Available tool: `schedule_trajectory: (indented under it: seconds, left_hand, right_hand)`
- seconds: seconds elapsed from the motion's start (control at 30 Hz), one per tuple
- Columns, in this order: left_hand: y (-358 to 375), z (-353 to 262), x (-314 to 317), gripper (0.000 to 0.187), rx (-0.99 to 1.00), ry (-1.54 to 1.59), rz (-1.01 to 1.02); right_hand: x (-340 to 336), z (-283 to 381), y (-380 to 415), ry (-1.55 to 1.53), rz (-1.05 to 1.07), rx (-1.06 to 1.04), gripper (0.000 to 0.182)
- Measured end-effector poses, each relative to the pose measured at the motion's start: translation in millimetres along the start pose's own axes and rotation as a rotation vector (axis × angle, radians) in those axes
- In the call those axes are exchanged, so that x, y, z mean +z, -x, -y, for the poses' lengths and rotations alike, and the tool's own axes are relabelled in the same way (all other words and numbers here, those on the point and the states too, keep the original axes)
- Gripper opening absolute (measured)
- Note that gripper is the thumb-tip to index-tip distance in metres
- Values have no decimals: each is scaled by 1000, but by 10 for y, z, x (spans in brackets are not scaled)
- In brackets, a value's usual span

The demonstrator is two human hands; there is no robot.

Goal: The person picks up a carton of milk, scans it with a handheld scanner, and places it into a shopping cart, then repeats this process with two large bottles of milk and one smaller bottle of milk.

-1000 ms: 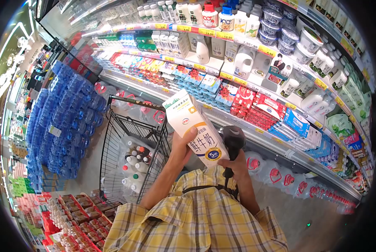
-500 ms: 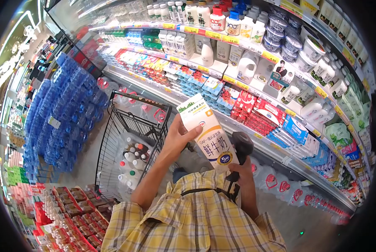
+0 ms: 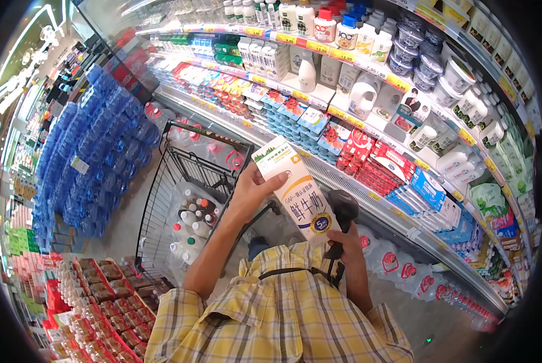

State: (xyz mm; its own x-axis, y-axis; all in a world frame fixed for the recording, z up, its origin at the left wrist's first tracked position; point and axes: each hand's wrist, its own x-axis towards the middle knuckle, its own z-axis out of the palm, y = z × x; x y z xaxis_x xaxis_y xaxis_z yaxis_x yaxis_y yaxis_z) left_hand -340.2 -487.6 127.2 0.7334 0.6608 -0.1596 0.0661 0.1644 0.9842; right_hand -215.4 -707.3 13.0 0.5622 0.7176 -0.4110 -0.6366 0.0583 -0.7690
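A white milk carton (image 3: 299, 196) with orange and dark blue print is held tilted in front of my body, its printed face towards me. My left hand (image 3: 251, 192) is closed on its upper left side, thumb across the front. At the lower right, my right hand (image 3: 349, 243) is wrapped round the handle of a black handheld device (image 3: 343, 212) with a rounded head. The right thumb touches the carton's bottom corner. The device's head is beside the carton's right edge, and its exact kind cannot be made out.
On the left stands a black wire shopping cart (image 3: 147, 224) holding several bottles (image 3: 192, 221). Refrigerated shelves (image 3: 319, 100) of dairy goods curve across the front and right. Wrapped bottle packs (image 3: 404, 266) line the floor below. Blue bottled water (image 3: 89, 157) is stacked at far left.
The carton and my left hand have shifted slightly left, and the left thumb sits a little higher on the carton. The surroundings have shifted slightly in view. Both hands keep their holds.
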Motion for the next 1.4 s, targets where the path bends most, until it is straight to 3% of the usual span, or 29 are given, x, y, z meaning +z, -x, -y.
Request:
schedule_trajectory:
  seconds: [0.37, 0.53, 1.13, 1.23, 1.4]
  left_hand:
    - [-136, 169, -148, 54, -95, 141, -19]
    - [-202, 145, -193, 53, -121, 95, 74]
    - [-506, 285, -194, 53, -244, 113, 121]
    - [-536, 230, -176, 52, -276, 113, 127]
    - [-600, 264, -166, 52, -262, 97, 136]
  right_hand:
    - [25, -57, -32, 24, 9, -23, 65]
    - [52, -9, -13, 38, 52, -90, 53]
    - [47, 105, -68, 68, 39, -43, 58]
    - [149, 172, -50, 113, 21, -116, 47]
    - [98, 72, -114, 190, -78, -80, 49]
